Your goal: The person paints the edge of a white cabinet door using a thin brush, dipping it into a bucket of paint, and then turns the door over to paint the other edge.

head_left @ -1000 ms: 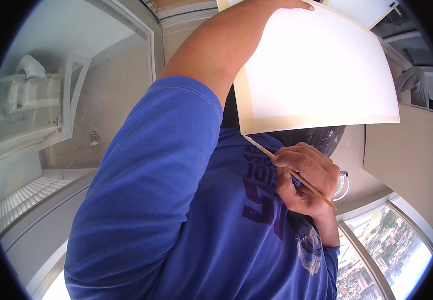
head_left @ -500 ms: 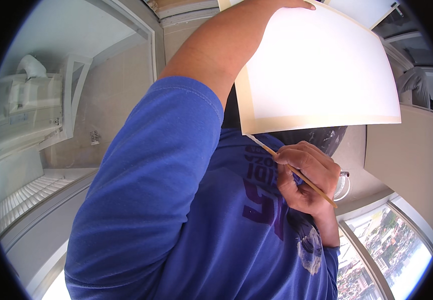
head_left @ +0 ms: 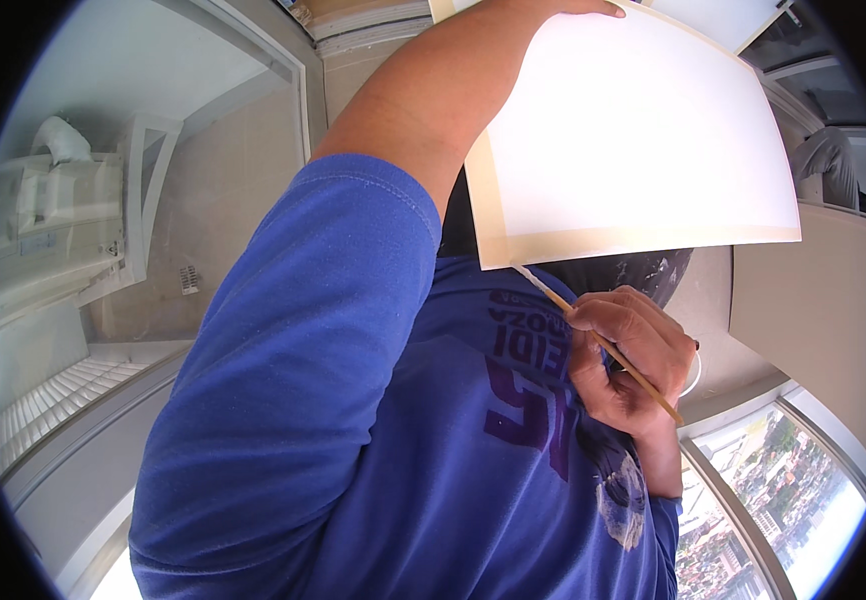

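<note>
My right hand (head_left: 638, 345) grips a slim wooden paintbrush (head_left: 551, 293) between thumb and fingers, like a pen. The whitish bristle tip meets the near edge of a large white board (head_left: 653, 140), a little right of its near left corner. A beige strip borders the board along its left and near sides. Stretched far up across the board's left side, my left arm ends at my left hand (head_left: 593, 8), which holds the board near its far edge. Only a thumb or finger of that hand shows on the board's face; the rest is cut off.
Another white panel (head_left: 718, 25) with a beige edge lies beyond the board. At left, glass panes front a white appliance (head_left: 63, 215). Windows (head_left: 783, 490) stand at lower right. Grey cloth (head_left: 828, 165) hangs at the far right. Dark, paint-marked fabric (head_left: 633, 275) shows beneath the board.
The brush tip has slid a short way right along the board's near edge, and my right hand has moved right with it. My left arm and the board have barely shifted.
</note>
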